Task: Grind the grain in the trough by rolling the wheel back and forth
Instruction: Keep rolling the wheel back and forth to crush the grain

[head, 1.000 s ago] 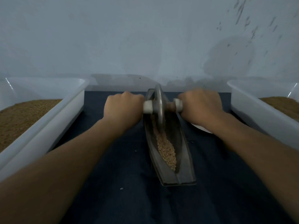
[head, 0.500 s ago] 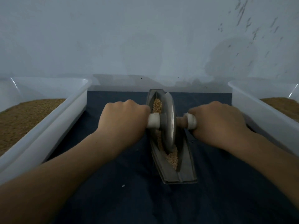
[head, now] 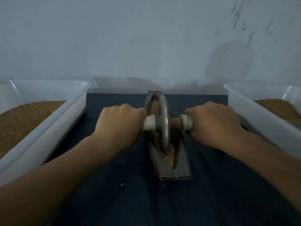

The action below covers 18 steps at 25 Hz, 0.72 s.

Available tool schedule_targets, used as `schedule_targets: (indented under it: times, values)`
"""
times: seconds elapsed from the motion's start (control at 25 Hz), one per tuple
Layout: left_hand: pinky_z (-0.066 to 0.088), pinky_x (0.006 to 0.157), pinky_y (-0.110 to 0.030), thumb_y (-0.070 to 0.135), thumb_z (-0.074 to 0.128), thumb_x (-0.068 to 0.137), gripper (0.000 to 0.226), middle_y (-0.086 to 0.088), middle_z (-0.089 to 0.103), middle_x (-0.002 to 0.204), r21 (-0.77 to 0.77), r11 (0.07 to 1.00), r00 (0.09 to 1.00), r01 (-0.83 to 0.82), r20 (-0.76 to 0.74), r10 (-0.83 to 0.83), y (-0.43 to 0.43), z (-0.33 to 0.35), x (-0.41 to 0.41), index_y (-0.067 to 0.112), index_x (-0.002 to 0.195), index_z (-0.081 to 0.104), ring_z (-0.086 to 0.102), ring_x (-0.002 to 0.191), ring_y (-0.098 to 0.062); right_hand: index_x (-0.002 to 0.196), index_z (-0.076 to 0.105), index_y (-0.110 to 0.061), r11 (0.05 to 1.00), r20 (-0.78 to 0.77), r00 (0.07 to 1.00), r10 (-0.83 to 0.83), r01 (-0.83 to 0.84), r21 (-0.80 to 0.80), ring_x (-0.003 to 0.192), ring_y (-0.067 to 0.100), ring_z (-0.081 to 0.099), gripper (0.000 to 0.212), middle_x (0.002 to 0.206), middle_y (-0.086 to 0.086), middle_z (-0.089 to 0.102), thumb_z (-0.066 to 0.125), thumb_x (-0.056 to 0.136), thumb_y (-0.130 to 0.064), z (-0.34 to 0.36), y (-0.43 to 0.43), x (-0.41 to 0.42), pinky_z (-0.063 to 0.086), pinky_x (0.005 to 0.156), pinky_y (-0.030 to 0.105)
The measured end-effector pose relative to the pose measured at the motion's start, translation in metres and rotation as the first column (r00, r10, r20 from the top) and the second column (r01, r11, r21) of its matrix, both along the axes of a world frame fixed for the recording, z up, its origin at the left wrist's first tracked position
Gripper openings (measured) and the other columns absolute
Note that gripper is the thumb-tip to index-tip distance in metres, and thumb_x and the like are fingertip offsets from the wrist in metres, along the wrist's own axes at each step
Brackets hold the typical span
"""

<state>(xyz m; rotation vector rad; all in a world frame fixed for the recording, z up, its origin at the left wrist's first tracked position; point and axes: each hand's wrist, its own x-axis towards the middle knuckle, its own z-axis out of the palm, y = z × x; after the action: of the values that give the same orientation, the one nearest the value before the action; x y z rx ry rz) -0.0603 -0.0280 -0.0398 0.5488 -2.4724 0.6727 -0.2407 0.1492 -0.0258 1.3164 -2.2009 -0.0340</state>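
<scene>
Head view shows the wheel [head: 163, 124] about at the middle of the trough [head: 182, 170], while one second before it stood at the far end; compared with half a second before it is nearly at the same place. The grain [head: 169, 156] now shows on both sides of the wheel, a little behind it and a heap at the near end. The trough lies lengthwise at the middle of the dark surface [head: 114, 185], starting at its far edge. The left hand [head: 120, 124] is curled around the white left handle [head: 149, 124] and the right hand [head: 213, 123] around the right handle [head: 185, 122], knuckles up, both forearms stretched forward. White bins [head: 48, 128] of brown grain stand at the left and right edges.
</scene>
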Motion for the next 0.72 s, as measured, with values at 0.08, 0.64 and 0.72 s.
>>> schedule_targets:
  times: [0.08,0.64,0.72]
  values:
    - [0.005,0.046,-0.02,0.029,0.082,0.054,0.054,0.009,0.012,0.055,-0.042,0.999,0.999,0.03,-0.02,-0.03,0.009,0.007,0.011,0.029,0.072,0.031,0.002,0.044,-0.01,0.06,0.037,-0.037,1.0,-0.011,1.0,0.011,-0.011,0.004,0.042,0.005,0.031,0.027,0.049,-0.013,0.036,0.064,0.062,-0.044,0.004,0.016,0.005,0.015,0.043,0.019]
    - [0.016,0.045,-0.025,0.028,0.072,0.073,0.04,0.008,0.02,0.058,0.034,0.999,1.0,-0.009,-0.025,0.01,-0.004,-0.003,-0.006,0.028,0.076,0.032,0.014,0.045,-0.012,0.061,0.038,-0.034,1.0,-0.019,1.0,0.022,-0.022,0.008,0.048,0.008,0.035,0.032,0.056,-0.013,0.04,0.067,0.072,-0.039,0.001,-0.01,-0.008,0.018,0.046,0.021]
    - [0.007,0.047,-0.019,0.027,0.081,0.057,0.055,0.009,0.011,0.055,-0.028,0.998,0.998,0.049,-0.031,-0.05,0.008,0.004,0.012,0.028,0.072,0.028,0.001,0.045,-0.009,0.059,0.039,-0.036,0.998,-0.034,0.998,0.06,-0.06,0.0,0.043,0.005,0.032,0.026,0.049,-0.014,0.034,0.063,0.063,-0.045,0.003,0.012,0.001,0.016,0.044,0.018]
